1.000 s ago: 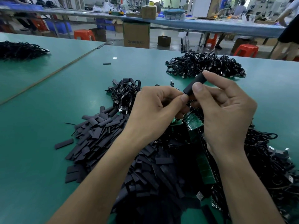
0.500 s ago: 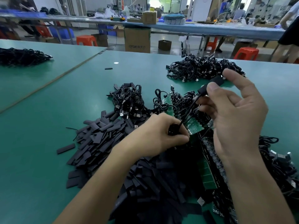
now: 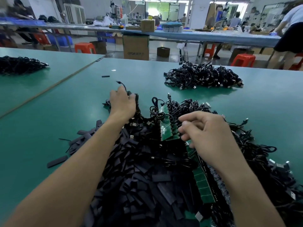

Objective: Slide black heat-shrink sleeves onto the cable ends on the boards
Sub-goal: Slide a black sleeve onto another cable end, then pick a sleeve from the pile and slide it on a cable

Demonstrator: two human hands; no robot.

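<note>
A cardboard box [image 3: 136, 47] and orange stools [image 3: 85, 48] stand beyond the green table [image 3: 49, 104].

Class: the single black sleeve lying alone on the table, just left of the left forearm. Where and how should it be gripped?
Pinch the sleeve across its narrow width, mid-length, from above: it lies flat on the table, clear of the pile, both long edges free.

Green worktables [image 3: 49, 99], orange stools [image 3: 85, 48], cardboard boxes [image 3: 136, 46], long bench [image 3: 213, 36]
</note>
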